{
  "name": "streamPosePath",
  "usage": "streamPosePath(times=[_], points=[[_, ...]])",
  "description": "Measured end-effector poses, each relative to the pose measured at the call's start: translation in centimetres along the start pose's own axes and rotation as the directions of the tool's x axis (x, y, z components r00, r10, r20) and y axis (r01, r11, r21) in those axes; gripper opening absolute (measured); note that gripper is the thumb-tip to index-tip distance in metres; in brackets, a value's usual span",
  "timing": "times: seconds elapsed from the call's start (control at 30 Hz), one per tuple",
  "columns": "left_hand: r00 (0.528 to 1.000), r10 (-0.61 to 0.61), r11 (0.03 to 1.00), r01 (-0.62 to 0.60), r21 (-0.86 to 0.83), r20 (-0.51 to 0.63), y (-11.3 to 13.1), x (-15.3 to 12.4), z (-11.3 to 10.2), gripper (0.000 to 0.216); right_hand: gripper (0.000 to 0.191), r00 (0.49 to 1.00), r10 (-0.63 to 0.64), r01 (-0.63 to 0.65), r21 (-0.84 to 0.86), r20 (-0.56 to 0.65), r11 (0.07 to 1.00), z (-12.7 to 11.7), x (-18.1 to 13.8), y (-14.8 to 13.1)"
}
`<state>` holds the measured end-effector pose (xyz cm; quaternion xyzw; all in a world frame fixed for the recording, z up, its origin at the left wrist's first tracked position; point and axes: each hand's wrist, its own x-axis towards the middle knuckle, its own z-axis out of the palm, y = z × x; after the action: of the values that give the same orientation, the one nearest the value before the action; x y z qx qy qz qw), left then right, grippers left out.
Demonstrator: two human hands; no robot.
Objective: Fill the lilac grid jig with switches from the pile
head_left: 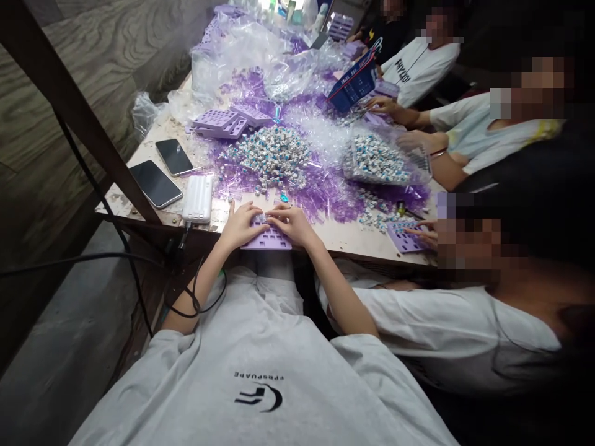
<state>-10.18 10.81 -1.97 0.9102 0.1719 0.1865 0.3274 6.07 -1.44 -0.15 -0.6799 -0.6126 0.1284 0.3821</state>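
Observation:
A light purple tray [266,240] with rows of square holes lies at the table's near edge, in front of my body. Over its left end rests my left hand [242,225], thumb across the top and fingers curved at the far side, gripping it. My right hand [296,224] is bent over the tray's far right part, fingertips close together near the left ones. Something small and clear shows between the hands; what the right fingertips hold is too small to tell. Just beyond lies a heap of small white-and-blue parts [274,155], with a bright blue piece [284,197] nearby.
Clear purple pieces [320,195] spread around the heap. A white power bank [198,198] with a cable and two phones [155,184] lie left. Stacked purple trays [223,122], a bag of parts [376,158] and a blue basket [354,83] stand farther back. Co-workers sit along the right.

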Motion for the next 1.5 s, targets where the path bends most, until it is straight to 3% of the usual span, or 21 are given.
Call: streamPosePath(times=[0.13,0.37,0.7,0.9,1.2,1.37,1.5], points=[[1.0,0.0,1.0,0.0,-0.018,-0.005,0.1,-0.1,-0.1,0.038,0.022,0.999,0.046,-0.045,0.05,-0.022,0.998,0.2,-0.1,0.2],[0.999,0.011,1.0,-0.012,-0.015,-0.037,0.4,-0.4,-0.4,0.039,0.033,0.979,0.198,-0.177,0.298,-0.041,0.938,0.5,0.2,1.1],[0.998,0.053,0.991,-0.05,0.124,-0.015,1.5,1.0,-0.7,0.021,0.037,0.92,0.266,-0.085,0.516,-0.289,0.853,1.6,-0.5,1.9],[0.997,0.05,0.999,-0.048,0.022,-0.055,0.9,0.9,-0.7,0.039,0.031,0.96,0.133,-0.028,0.389,-0.246,0.921,1.6,-0.6,1.4],[0.978,0.109,0.983,-0.132,-0.128,-0.178,0.3,0.3,-0.2,0.029,0.021,0.968,0.017,0.029,0.18,-0.252,0.983,1.8,-0.8,0.9],[0.964,0.177,0.967,-0.208,-0.149,-0.196,-0.2,0.0,0.2,0.015,0.019,0.971,-0.014,0.054,0.164,-0.238,0.985,1.9,-0.9,1.0],[0.963,0.172,0.965,-0.207,-0.159,-0.205,-0.5,0.0,0.4,0.019,0.019,0.972,-0.007,0.048,0.168,-0.237,0.985,1.9,-0.9,1.3]])
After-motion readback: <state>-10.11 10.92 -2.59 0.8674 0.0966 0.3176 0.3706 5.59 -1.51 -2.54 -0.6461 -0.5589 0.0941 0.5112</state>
